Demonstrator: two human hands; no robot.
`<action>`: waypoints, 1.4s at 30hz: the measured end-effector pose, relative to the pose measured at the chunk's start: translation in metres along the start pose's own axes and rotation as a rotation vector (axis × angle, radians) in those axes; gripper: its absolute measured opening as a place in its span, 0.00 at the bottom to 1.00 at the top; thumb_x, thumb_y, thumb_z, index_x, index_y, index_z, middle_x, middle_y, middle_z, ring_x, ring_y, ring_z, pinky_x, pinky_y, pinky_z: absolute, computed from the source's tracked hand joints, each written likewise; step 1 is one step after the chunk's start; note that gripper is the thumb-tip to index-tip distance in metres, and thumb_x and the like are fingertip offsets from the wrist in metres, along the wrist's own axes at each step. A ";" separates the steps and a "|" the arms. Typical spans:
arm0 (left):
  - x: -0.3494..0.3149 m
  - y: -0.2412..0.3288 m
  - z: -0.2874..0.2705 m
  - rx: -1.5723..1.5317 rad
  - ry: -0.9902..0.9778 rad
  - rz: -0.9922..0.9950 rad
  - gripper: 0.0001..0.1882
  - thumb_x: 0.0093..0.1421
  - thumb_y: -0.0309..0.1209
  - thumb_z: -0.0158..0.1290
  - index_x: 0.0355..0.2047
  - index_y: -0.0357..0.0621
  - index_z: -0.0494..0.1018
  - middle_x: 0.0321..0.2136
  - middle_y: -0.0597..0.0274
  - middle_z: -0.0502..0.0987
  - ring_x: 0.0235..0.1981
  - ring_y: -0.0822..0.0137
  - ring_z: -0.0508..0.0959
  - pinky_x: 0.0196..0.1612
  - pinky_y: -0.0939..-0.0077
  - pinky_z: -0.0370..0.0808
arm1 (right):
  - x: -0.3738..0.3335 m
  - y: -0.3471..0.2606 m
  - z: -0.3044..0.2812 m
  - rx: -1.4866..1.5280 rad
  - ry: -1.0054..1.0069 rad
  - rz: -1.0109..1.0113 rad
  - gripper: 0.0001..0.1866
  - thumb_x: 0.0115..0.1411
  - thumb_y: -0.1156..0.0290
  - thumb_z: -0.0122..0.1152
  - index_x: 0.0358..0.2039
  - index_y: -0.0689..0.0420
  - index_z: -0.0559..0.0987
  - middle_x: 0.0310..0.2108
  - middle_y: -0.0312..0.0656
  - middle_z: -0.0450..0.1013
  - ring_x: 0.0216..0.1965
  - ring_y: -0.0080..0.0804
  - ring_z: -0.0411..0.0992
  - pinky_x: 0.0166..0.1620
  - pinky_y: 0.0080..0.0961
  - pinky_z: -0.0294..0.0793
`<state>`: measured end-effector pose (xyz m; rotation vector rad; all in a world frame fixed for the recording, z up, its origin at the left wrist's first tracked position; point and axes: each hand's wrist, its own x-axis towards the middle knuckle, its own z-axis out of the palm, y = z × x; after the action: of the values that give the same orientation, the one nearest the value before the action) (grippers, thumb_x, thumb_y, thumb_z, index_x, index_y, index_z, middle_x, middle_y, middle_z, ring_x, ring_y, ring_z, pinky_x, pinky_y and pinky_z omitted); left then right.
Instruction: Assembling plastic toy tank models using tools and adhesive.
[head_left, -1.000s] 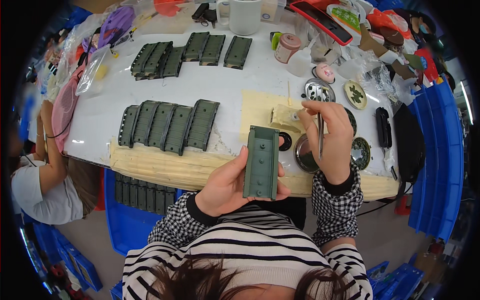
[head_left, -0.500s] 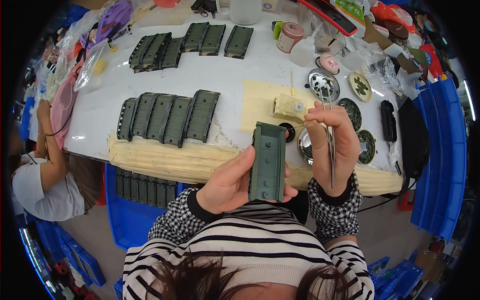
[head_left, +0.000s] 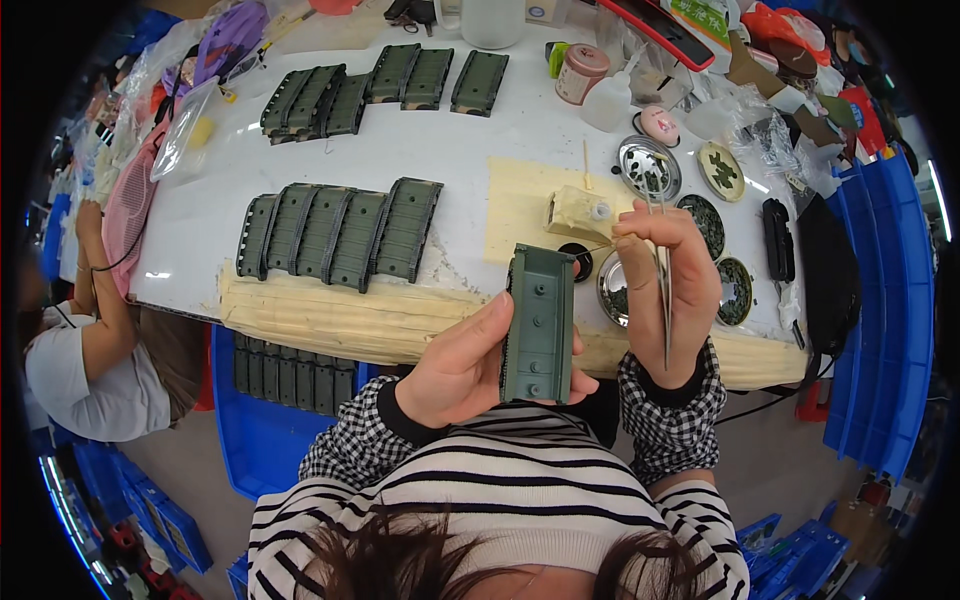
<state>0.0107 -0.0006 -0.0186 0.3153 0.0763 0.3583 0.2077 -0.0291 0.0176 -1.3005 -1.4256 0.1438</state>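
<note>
My left hand [head_left: 455, 365] is closed around a dark green, open trough-shaped plastic part [head_left: 541, 345], held upright with its hollow side showing and small round pegs inside. My right hand [head_left: 690, 268] grips metal tweezers [head_left: 666, 300] that lie along the palm, their tips pointing away over a metal dish. Its thumb and index finger are pinched together beside a masking-tape-covered block [head_left: 577, 216] with a small round cap on it. Whether the thin stick is still in that pinch is hard to make out. The trough's upper end is close to this block.
Rows of green ribbed panels [head_left: 310, 235] lie on the white table. Right of the block are round dishes [head_left: 737, 298] with small green pieces, a pink jar [head_left: 581, 75] and a squeeze bottle [head_left: 604, 105]. A blue crate [head_left: 240, 440] is below; a person [head_left: 90, 375] sits at left.
My right fingertips have moved slightly up and right, away from the trough's upper edge toward the taped block. A thin stick seen between them earlier no longer shows clearly. The left hand barely moved.
</note>
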 end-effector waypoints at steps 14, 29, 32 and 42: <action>-0.001 0.000 0.001 0.147 0.102 0.076 0.38 0.67 0.55 0.33 0.65 0.36 0.48 0.39 0.55 0.68 0.38 0.58 0.77 0.49 0.56 0.76 | 0.009 0.019 -0.010 -0.384 -0.164 0.040 0.14 0.55 0.78 0.59 0.44 0.62 0.74 0.36 0.49 0.73 0.40 0.46 0.71 0.49 0.38 0.69; -0.002 0.001 0.013 0.481 0.272 0.113 0.22 0.67 0.27 0.45 0.57 0.41 0.51 0.42 0.48 0.73 0.38 0.63 0.80 0.42 0.69 0.79 | 0.016 0.076 -0.096 -0.649 -0.329 0.282 0.10 0.53 0.70 0.64 0.30 0.65 0.77 0.28 0.49 0.73 0.29 0.44 0.74 0.33 0.33 0.70; -0.006 -0.002 0.009 0.728 0.329 0.192 0.22 0.67 0.26 0.43 0.59 0.42 0.50 0.42 0.47 0.74 0.42 0.61 0.79 0.46 0.66 0.78 | 0.023 0.077 -0.092 -0.627 -0.411 0.388 0.11 0.53 0.69 0.64 0.30 0.66 0.77 0.27 0.52 0.75 0.29 0.46 0.75 0.33 0.34 0.71; -0.005 -0.007 0.007 0.858 0.339 0.320 0.20 0.67 0.24 0.43 0.56 0.42 0.51 0.46 0.47 0.73 0.44 0.65 0.77 0.48 0.70 0.75 | 0.023 0.025 -0.078 -0.546 -0.177 0.164 0.04 0.54 0.78 0.61 0.30 0.64 0.74 0.26 0.44 0.70 0.25 0.37 0.69 0.29 0.27 0.66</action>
<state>0.0090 -0.0106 -0.0140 1.1210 0.5235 0.6880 0.2873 -0.0460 0.0416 -1.8923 -1.5676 -0.0277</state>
